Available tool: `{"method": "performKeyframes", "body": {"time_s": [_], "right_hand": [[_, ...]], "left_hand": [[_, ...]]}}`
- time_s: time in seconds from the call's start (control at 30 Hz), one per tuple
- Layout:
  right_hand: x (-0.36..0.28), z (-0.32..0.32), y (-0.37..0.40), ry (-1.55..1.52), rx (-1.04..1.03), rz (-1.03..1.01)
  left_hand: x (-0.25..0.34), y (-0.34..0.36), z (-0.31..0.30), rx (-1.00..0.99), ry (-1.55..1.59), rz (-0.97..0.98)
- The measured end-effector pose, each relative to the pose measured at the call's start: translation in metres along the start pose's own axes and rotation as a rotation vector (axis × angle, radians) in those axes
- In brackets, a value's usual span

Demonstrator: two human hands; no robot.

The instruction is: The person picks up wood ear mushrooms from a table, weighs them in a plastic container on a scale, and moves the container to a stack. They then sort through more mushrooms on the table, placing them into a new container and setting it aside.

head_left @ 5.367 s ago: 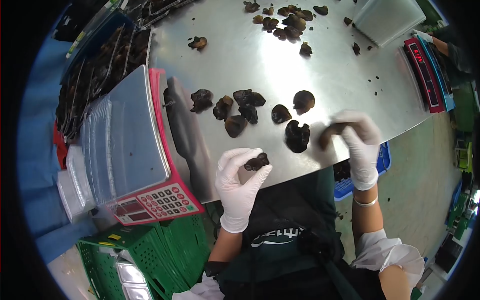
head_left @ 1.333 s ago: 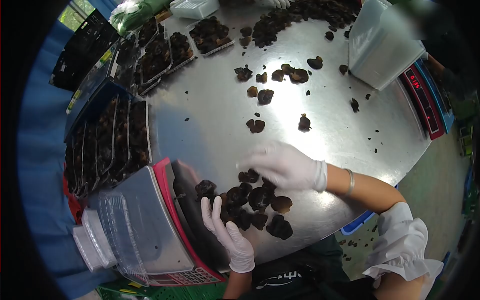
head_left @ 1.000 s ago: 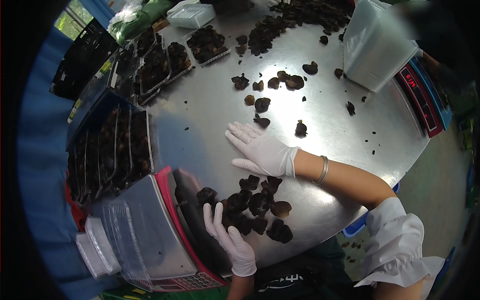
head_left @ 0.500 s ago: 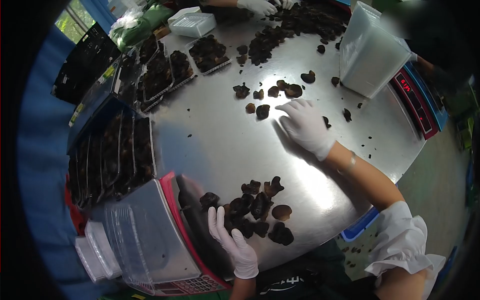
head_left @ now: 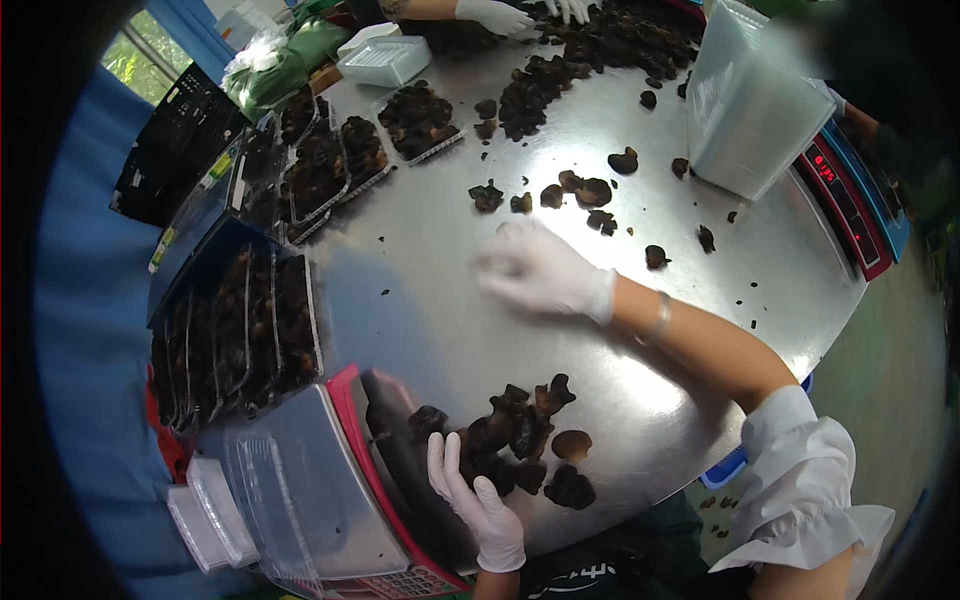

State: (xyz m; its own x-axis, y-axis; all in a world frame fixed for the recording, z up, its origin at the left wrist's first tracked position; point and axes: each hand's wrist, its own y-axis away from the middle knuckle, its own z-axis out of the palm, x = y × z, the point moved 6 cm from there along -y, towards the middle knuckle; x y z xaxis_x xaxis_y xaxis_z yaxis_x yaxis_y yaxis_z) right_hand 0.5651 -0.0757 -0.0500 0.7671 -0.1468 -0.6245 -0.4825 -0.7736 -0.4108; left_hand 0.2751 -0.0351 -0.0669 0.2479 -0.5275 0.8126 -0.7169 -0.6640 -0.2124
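My right hand, in a white glove, is over the middle of the steel table. Its fingers are curled and smeared by motion, and what they hold is hidden. Just beyond it lie loose pieces of dark wood ear mushroom. My left hand, gloved too, stays open with its fingers extended at the left edge of a small wood ear pile. A single dark piece lies past its fingertips, near the pink-edged scale.
Filled clear trays stand at the back left, with more stacked trays on the left. A stack of empty containers rests on the red-display scale. Another person's gloved hand is by the large mushroom heap.
My right hand has moved left and nearer to me, its fingers curling. Two mushroom pieces by its fingertips are out of sight, while others behind it show. My left hand keeps its place beside the pile.
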Motion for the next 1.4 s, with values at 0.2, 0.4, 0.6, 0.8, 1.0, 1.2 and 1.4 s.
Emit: {"method": "performKeyframes", "body": {"time_s": [0.2,0.4,0.6,0.8,1.0,1.2,1.4], "right_hand": [[0.068,0.011,-0.069,0.51,0.043,0.089],[-0.033,0.001,-0.008,0.049,-0.073,-0.16],[0.022,-0.066,0.031,0.215,0.259,0.159],[0.099,-0.109,0.046,0.261,0.102,0.59],[0.108,-0.11,0.055,0.504,0.343,0.378],[0.084,-0.109,0.047,-0.239,0.212,0.609],[0.03,-0.1,0.074,-0.774,0.27,0.505]], "left_hand": [[0.0,0.0,0.0,0.014,-0.035,-0.001],[0.001,-0.001,0.001,0.012,-0.035,0.0],[0.001,-0.001,0.001,-0.001,-0.037,0.006],[0.001,0.0,0.0,0.012,-0.034,0.009],[0.003,0.0,0.0,0.011,-0.046,-0.007],[0.001,0.001,0.0,0.029,-0.05,-0.006],[0.001,0.001,0.0,0.028,-0.052,0.013]]}}
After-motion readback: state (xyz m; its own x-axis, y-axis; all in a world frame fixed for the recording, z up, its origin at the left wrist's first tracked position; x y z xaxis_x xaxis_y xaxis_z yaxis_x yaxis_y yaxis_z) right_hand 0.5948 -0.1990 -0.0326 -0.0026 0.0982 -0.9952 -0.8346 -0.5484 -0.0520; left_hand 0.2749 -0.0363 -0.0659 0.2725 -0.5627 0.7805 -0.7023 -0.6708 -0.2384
